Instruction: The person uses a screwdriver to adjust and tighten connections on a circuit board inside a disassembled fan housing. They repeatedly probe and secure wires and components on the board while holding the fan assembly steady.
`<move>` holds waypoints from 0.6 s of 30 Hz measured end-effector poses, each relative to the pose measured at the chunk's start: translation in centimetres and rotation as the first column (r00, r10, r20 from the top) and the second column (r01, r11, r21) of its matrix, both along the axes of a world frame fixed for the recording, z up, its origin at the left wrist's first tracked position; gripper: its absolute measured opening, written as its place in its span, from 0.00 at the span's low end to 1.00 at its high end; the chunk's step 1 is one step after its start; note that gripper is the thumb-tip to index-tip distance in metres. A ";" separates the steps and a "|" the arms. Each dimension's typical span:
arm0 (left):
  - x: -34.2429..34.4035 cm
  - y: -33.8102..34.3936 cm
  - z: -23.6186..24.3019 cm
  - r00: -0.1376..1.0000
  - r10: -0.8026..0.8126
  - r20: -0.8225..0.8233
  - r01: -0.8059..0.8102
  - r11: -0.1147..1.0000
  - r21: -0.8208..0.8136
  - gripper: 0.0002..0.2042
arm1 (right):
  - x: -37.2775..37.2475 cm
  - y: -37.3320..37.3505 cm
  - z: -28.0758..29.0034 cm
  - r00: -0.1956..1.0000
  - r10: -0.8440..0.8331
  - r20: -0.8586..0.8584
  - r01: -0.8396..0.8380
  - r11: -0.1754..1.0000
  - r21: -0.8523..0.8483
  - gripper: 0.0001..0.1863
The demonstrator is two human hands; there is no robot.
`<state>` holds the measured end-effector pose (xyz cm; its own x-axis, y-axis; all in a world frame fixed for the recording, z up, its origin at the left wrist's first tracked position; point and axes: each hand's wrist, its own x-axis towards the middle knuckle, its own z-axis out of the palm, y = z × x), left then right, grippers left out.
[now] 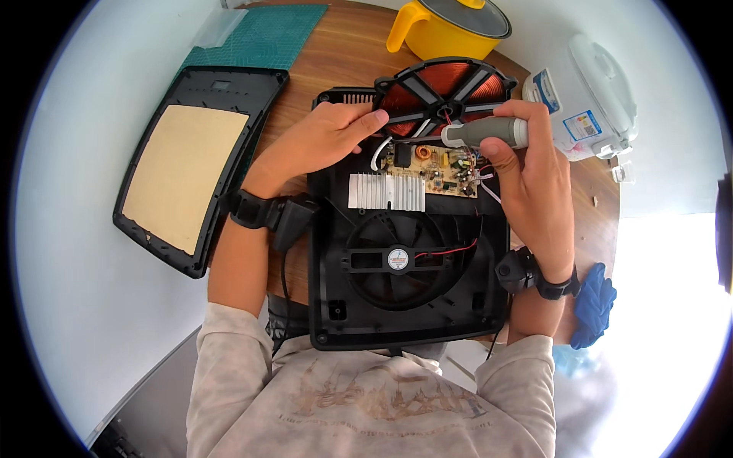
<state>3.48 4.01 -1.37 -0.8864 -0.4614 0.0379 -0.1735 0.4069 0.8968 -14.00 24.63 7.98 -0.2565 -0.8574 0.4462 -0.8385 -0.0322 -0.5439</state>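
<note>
A black plastic housing (324, 252), the open base of an induction cooker, lies in front of me. Over its far end, a round coil of copper wire on a black spoked frame (439, 95) is tilted up, its left edge pinched by my left hand (324, 133). My right hand (534, 175) is wrapped round the grey handle of a screwdriver (485, 134). Its shaft points left, just above the circuit board (458, 179); I cannot tell what the tip touches. A silver heat sink (385, 192) and a black fan (397, 282) sit nearer to me, with a white wire (377, 155) by the board.
The cooker's top panel (185, 175) lies underside up at the left, near a green cutting mat (267, 34). A yellow pot (447, 30) stands at the back, a white lidded appliance (584, 95) at the right. A blue glove (593, 305) hangs at the table's right edge.
</note>
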 end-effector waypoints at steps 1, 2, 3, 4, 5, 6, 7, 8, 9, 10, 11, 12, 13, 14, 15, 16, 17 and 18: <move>0.0 0.1 0.0 1.000 0.005 -0.012 -0.005 1.000 0.006 0.23 | 0.0 0.0 0.0 1.000 -0.007 0.000 0.007 1.000 0.001 0.15; 0.1 0.2 0.0 1.000 0.010 -0.023 -0.010 1.000 0.012 0.23 | 0.1 0.0 0.0 1.000 -0.006 -0.006 0.006 1.000 0.004 0.15; 0.1 0.2 0.0 1.000 0.009 -0.024 -0.009 1.000 0.011 0.23 | 0.1 0.0 -0.1 1.000 -0.006 -0.012 0.006 1.000 0.007 0.15; 0.1 0.2 0.0 1.000 0.008 -0.025 -0.008 1.000 0.009 0.23 | 0.1 0.0 -0.2 1.000 -0.005 -0.018 0.006 1.000 0.011 0.15; 0.1 0.2 0.0 1.000 0.008 -0.027 -0.008 1.000 0.007 0.23 | 0.1 0.0 -0.3 1.000 0.002 -0.015 -0.001 1.000 0.005 0.14; 0.0 0.2 -0.1 1.000 0.006 -0.026 -0.006 1.000 0.002 0.23 | 0.1 -0.1 -0.5 1.000 0.009 -0.012 -0.009 1.000 -0.001 0.14; 0.0 0.1 -0.1 1.000 0.005 -0.026 -0.005 1.000 -0.002 0.22 | 0.1 -0.2 -0.6 1.000 0.016 -0.009 -0.016 1.000 -0.007 0.14; 0.0 0.1 -0.1 1.000 0.004 -0.025 -0.004 1.000 -0.007 0.22 | 0.2 -0.2 -0.7 1.000 0.018 -0.015 -0.018 1.000 -0.006 0.14; 0.0 0.1 -0.2 1.000 0.005 -0.029 -0.005 1.000 -0.008 0.22 | 0.3 -0.3 -0.7 1.000 0.021 -0.021 -0.021 1.000 -0.004 0.14; 0.0 0.1 -0.3 0.999 0.006 -0.032 -0.006 1.000 -0.010 0.22 | 0.3 -0.3 -0.7 0.999 0.023 -0.027 -0.023 1.000 -0.002 0.14; 0.0 0.1 -0.3 0.999 0.006 -0.036 -0.006 1.000 -0.012 0.22 | 0.4 -0.2 -0.6 0.999 0.026 -0.024 -0.026 1.000 0.001 0.14; 0.1 0.0 -0.2 1.000 -0.004 -0.002 0.004 1.000 -0.001 0.23 | 0.4 -0.2 -0.6 0.999 0.028 -0.021 -0.028 1.000 0.004 0.14; 0.1 -0.1 0.1 0.999 -0.015 0.032 0.015 1.000 0.009 0.24 | 0.5 -0.2 -0.6 0.999 0.031 -0.017 -0.031 1.000 0.007 0.14; 0.1 -0.1 0.3 0.998 -0.024 0.066 0.023 1.000 0.019 0.25 | 0.4 -0.1 -0.7 0.999 0.033 -0.022 -0.033 0.999 0.003 0.14; 0.1 -0.2 0.3 0.997 -0.023 0.069 0.022 1.000 0.015 0.25 | 0.4 -0.2 -0.8 0.999 0.035 -0.027 -0.035 0.999 -0.001 0.14; 0.2 -0.2 0.2 0.997 -0.022 0.072 0.021 1.000 0.011 0.25 | 0.3 -0.2 -0.8 0.999 0.037 -0.032 -0.037 0.999 -0.005 0.14; 0.2 -0.2 0.2 0.997 -0.021 0.074 0.021 1.000 0.006 0.25 | 0.4 -0.1 -0.8 0.999 0.035 -0.019 -0.035 0.999 0.002 0.14; 0.1 -0.2 0.2 0.996 -0.020 0.082 0.019 1.000 0.008 0.25 | 0.6 -0.2 -0.7 0.999 0.033 -0.006 -0.032 0.999 0.010 0.14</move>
<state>3.61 3.82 -1.18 -0.8951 -0.4442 -0.0389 -0.2392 0.4047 0.8826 -13.42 24.47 7.25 -0.2256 -0.8694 0.4396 -0.8405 -0.0544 -0.5390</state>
